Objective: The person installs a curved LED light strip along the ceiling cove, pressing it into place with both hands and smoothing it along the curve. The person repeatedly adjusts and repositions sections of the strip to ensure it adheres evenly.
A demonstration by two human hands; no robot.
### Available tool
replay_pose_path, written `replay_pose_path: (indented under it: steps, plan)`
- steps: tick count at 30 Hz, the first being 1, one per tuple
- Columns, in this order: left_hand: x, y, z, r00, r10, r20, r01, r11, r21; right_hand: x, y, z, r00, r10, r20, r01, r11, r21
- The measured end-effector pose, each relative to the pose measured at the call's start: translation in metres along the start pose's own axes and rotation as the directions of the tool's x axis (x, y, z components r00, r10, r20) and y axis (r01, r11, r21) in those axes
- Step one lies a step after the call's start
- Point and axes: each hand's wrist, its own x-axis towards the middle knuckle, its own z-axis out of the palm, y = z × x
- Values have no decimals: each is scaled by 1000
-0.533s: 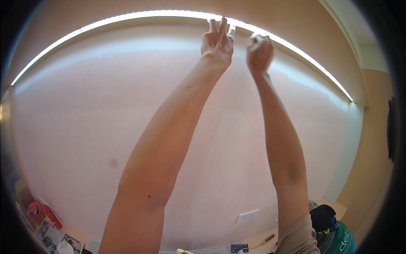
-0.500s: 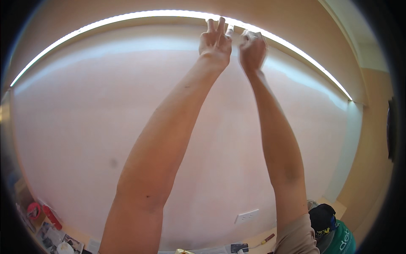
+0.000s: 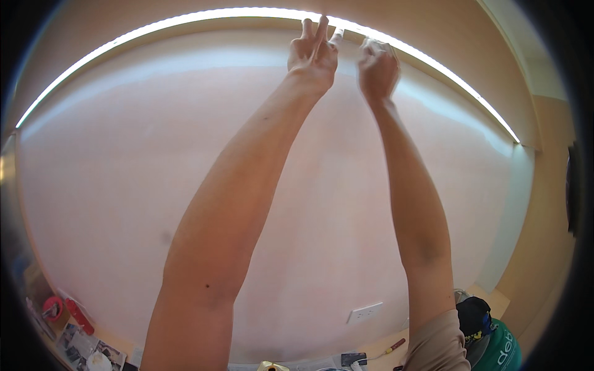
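At the slim, glowing white light strip [image 3: 247, 12], left hand [image 3: 312, 57] spreads, right hand [image 3: 378, 69] curls, contents unclear; strip probably lightweight, flexible: hold its edges.

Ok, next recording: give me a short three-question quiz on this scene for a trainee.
1. Multiple choice: the left hand and right hand are both raised to what?
A) the wall socket
B) the lit strip light
C) the desk
2. True or false: in this view, the wall socket lies left of the left forearm.
3. Which hand has its fingers curled rather than stretched upward?

Key: 1. B. 2. False; the wall socket is right of the left forearm. 3. The right hand.
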Motion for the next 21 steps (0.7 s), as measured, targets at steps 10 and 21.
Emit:
replay_pose_path:
  steps: [10, 21]
  plan:
    - [7, 3, 10, 1000, -13, 11, 12, 995, 103, -4, 10, 3, 998, -68, 14, 68, 998, 10]
    - [8, 15, -3, 997, -19, 77, 7, 989, 147, 8, 47, -18, 1000, 16, 18, -16, 999, -33]
